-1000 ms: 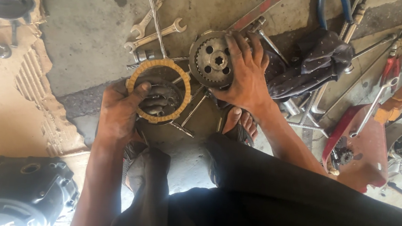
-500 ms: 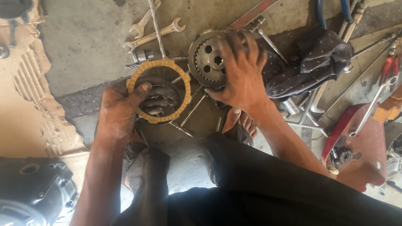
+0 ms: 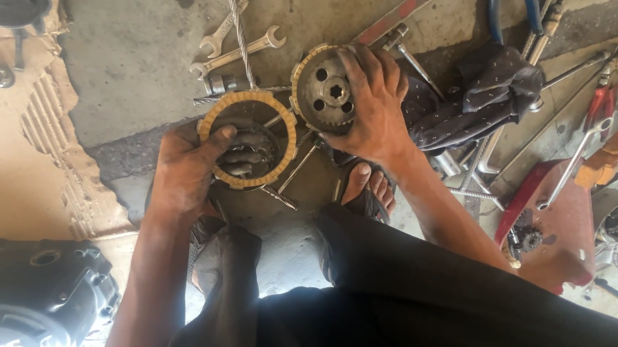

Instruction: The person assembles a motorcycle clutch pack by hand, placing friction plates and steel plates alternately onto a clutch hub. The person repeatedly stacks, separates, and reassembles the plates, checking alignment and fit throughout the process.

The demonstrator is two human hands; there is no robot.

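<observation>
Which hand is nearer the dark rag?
Right. The right hand grips the clutch hub right beside the dark rag; the left hand holds the friction ring, farther off.

surface: concrete floor (image 3: pixel 132 32) | on it: 2 wrenches (image 3: pixel 236 32), cardboard (image 3: pixel 14 142), dark rag (image 3: pixel 486 93), red pliers (image 3: pixel 601 105)

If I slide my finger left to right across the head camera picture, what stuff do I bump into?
Black engine cover → left hand → orange friction ring → round metal hub → right hand → dark rag → red tray.
</observation>
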